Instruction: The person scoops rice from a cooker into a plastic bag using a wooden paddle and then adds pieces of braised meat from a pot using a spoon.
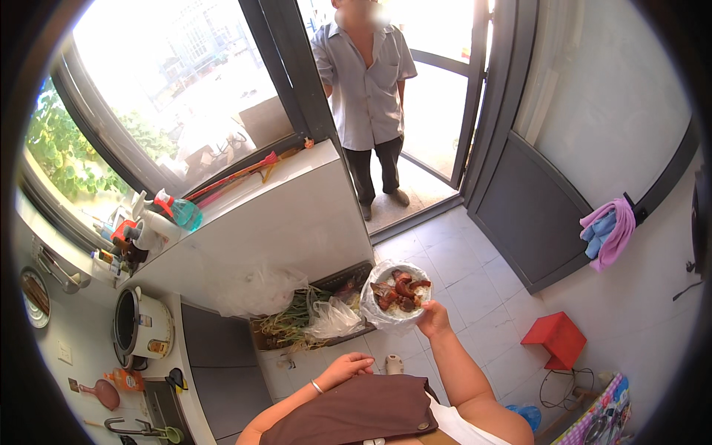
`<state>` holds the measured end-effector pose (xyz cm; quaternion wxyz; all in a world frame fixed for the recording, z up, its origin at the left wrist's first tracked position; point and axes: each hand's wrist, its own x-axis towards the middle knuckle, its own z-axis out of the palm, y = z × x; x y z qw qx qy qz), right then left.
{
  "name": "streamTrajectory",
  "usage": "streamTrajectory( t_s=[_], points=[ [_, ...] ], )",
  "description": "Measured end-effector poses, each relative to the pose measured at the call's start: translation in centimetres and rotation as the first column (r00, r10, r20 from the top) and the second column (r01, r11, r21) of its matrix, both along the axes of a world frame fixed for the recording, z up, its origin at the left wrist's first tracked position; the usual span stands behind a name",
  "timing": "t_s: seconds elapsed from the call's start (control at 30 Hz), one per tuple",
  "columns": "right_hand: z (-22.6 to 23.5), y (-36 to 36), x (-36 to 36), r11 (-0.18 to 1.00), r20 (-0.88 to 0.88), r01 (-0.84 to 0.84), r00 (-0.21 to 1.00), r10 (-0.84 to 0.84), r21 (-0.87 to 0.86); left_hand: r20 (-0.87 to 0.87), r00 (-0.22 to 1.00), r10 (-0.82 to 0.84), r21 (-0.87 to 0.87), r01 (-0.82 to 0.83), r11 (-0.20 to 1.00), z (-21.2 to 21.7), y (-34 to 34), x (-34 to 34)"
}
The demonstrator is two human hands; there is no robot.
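Observation:
My right hand (434, 319) grips the near right rim of a bowl (366, 305) lined with a thin whitish plastic bag. In it lie reddish-brown chunks of food (403, 289), perhaps meat, over something white that could be rice. In front of my body, at waist height, is my left hand (350, 368), a band on its wrist; its fingers are loosely bent and apart, with nothing seen in them. The bowl hangs over the tiled floor, close to the end of a dark crate (341, 337) with green onions (297, 315) and plastic bags.
A person in a grey shirt (368, 89) stands in the open doorway ahead. A low wall (274, 215) with spray bottles on its ledge runs to the left, above a counter with a rice cooker (144, 324). Right are a dark door panel (526, 211) and a red stool (556, 340).

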<state>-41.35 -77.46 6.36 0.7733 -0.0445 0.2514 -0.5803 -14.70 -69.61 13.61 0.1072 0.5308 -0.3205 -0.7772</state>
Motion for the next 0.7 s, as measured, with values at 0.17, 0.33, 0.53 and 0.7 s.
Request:
streamTrajectory(
  t_s=[0.17,0.33,0.53,0.7],
  points=[
    [0.2,0.4,0.4,1.0,0.018,0.019,1.0,-0.019,0.004,-0.013,1.0,0.01,0.028,-0.01,1.0,0.5,0.6,0.4],
    [-3.4,0.5,0.1,0.987,0.07,0.099,0.992,-0.108,0.126,0.091,0.987,-0.131,-0.146,0.144,0.979,-0.6,0.5,0.7],
    [-0.1,-0.1,0.0,0.998,-0.057,0.039,0.998,-0.037,0.044,-0.022,0.998,0.065,0.025,-0.064,0.998,2.6,0.2,-0.3],
    [0.6,0.2,-0.6,0.996,0.024,0.054,0.998,-0.056,0.072,-0.146,0.989,0.023,-0.277,-0.063,0.959,6.3,-1.6,-1.7]
  ],
)
